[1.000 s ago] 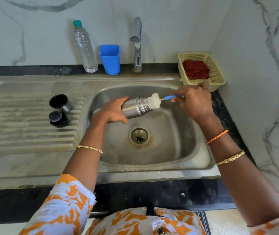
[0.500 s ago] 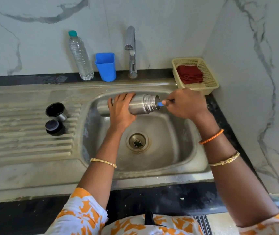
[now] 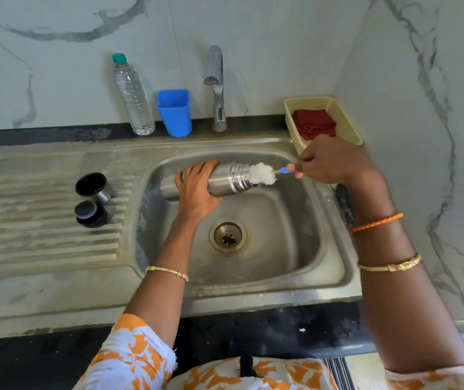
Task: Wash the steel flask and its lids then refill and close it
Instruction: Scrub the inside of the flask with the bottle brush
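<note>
The steel flask [image 3: 229, 178] lies sideways over the sink basin [image 3: 281, 249], mouth to the right. My left hand [image 3: 197, 187] grips its body from above. My right hand [image 3: 335, 161] pinches the blue handle of a bottle brush [image 3: 263, 173], whose white bristle head sticks out of the flask's mouth. On the ribbed drainboard [image 3: 42, 235] to the left stand the flask's two lids: a steel cup lid [image 3: 93, 187] with its black inside up, and in front of it a black stopper [image 3: 90, 213].
A tap [image 3: 216, 88] rises behind the basin. A blue cup [image 3: 174, 112] and a clear water bottle [image 3: 132, 97] stand left of it against the wall. A cream basket [image 3: 346, 119] with a red cloth [image 3: 314, 123] sits at the back right corner.
The brush head, pushed deep inside the flask half a second ago, has been drawn back out to the mouth. My right hand moved right with it.
</note>
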A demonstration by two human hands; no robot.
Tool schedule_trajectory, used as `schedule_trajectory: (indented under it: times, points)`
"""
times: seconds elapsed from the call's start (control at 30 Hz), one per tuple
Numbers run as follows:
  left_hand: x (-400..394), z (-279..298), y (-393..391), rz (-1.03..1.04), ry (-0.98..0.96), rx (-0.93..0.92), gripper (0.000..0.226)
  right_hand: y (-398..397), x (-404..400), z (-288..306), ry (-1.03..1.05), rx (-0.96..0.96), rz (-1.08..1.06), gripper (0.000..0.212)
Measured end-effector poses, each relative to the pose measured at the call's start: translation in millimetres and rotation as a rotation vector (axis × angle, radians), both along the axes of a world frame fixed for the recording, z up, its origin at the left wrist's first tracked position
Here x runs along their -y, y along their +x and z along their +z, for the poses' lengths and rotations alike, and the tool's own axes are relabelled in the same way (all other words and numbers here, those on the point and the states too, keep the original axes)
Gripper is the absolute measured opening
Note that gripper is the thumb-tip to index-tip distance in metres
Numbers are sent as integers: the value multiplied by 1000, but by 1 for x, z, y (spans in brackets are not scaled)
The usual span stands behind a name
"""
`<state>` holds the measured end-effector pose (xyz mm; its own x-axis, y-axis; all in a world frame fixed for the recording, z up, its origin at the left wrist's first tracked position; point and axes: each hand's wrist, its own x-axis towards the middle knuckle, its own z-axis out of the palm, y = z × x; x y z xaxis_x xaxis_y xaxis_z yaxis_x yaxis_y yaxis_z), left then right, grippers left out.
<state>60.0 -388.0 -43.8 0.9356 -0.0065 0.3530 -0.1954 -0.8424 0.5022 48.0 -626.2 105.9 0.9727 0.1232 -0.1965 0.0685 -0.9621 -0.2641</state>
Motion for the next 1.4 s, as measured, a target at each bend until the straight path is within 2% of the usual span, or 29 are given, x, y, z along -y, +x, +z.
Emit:
schedule_trajectory:
  times: [0.13,0.27,0.43,0.6,0.67,0.77,0.9,1.07,1.2,1.3,1.4]
  points:
    - [-3,1,-1,-12,0,-35,79,5,2,0,-49,59,-2,37]
    - [-2,-1,-5,4,-25,-48,81,19,-6,3,-112,174,61,24]
    - [-2,-4,-7,43,-79,-77,82,25,-27,0,-193,279,138,24]
    - [-2,2,-2,58,-222,-168,83,5,-52,0,-355,591,241,9]
    - [-6,2,0,62,-280,-168,81,-9,-54,-7,-393,679,235,11]
    - [-13,5,0,68,-329,-173,81,-17,-38,-19,-283,636,153,15]
    - [-15,12,-1,3,-298,-230,87,-2,-20,-14,-60,569,112,14]
    - [-6,22,5,-65,-246,-329,90,22,-31,13,-168,658,228,12]
    - [-9,23,5,-31,-378,-379,84,1,-54,12,-312,863,342,13]
    - [-13,23,3,-35,-422,-354,81,-21,-49,-10,-227,925,316,12]
    - [-15,22,-3,-31,-418,-347,84,-24,-24,-18,-64,858,240,11]
